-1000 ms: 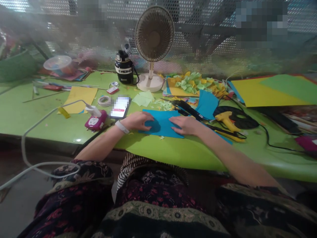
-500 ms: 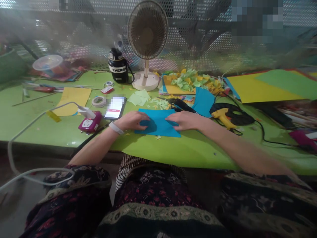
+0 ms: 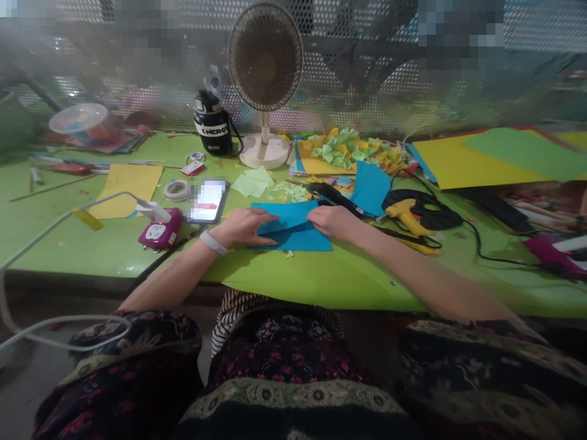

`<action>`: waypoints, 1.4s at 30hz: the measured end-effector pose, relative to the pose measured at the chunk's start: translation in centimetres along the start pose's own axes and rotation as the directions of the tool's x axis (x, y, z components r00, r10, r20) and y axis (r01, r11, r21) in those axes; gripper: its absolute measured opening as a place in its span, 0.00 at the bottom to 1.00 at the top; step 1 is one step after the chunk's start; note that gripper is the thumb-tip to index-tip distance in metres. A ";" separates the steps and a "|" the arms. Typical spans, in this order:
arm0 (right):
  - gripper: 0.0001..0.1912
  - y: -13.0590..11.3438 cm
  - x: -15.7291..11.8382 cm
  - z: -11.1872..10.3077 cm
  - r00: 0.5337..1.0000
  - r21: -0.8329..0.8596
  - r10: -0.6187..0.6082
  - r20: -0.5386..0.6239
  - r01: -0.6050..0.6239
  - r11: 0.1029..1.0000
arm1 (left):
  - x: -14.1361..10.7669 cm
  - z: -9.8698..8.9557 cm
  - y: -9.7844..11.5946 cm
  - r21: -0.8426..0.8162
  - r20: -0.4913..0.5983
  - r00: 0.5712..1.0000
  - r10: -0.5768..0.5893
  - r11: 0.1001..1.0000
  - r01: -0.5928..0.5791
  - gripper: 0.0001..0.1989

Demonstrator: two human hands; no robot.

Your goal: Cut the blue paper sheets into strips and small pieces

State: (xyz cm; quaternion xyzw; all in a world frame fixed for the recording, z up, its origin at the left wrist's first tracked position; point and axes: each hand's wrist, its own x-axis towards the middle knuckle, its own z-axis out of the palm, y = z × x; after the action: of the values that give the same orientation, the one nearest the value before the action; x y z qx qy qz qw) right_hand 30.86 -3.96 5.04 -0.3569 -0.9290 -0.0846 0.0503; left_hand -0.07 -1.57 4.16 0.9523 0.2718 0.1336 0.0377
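A sheet of blue paper [image 3: 298, 237] lies on the green table top [image 3: 284, 284] in front of me, with a diagonal folded flap across its upper part. My left hand [image 3: 243, 227] rests on the sheet's left side, fingers spread over the flap. My right hand [image 3: 332, 221] presses on its right corner. A white band circles my left wrist. Just beyond my right hand lies a black electric tool [image 3: 334, 197], and a second blue sheet [image 3: 370, 188] sits to its right. A phone [image 3: 208, 201] lies beyond my left hand.
A yellow hot glue gun [image 3: 406, 216] sits on a black cable at right. Further back stand a desk fan [image 3: 266, 61], a black bottle [image 3: 211, 122] and a heap of green and yellow paper pieces [image 3: 348, 150]. A pink power socket [image 3: 156, 229] with a white cable sits at left.
A diagonal fold now shows on the blue sheet, and my left hand sits further left over it. The whole view has drifted slightly, with the table objects shifting left in the frame.
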 end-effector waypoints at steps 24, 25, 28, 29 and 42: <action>0.20 -2.1 -3.7 -0.8 0.824 0.637 0.558 0.105 -0.486 0.598 | 1.4 -0.3 3.4 -0.066 -0.127 0.966 -0.225 0.974 0.218 0.16; 0.20 -1.9 -3.6 -0.7 0.830 0.639 0.549 0.103 -0.478 0.603 | 1.5 0.1 4.2 -0.007 -0.137 0.981 -0.136 0.991 0.136 0.17; 0.19 -1.7 -3.8 -0.5 0.848 0.624 0.524 0.083 -0.454 0.636 | 1.2 1.6 6.5 0.074 -0.032 0.998 0.047 0.996 -0.044 0.29; 0.19 -1.7 -3.9 -0.4 0.849 0.609 0.523 0.075 -0.454 0.650 | 1.1 2.2 7.1 0.081 0.003 0.998 0.067 0.994 -0.067 0.37; 0.26 -6.2 -5.7 -0.3 0.951 0.096 0.088 -0.296 -0.062 0.993 | 0.2 4.1 7.5 -0.034 0.067 0.997 0.037 0.999 -0.035 0.50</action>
State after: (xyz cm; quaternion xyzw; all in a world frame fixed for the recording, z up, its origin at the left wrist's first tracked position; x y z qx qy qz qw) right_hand 30.92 -12.28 3.67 -0.3725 -0.8991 -0.0960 0.2088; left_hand 5.00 -7.84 1.31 0.9603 0.2508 0.1065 0.0600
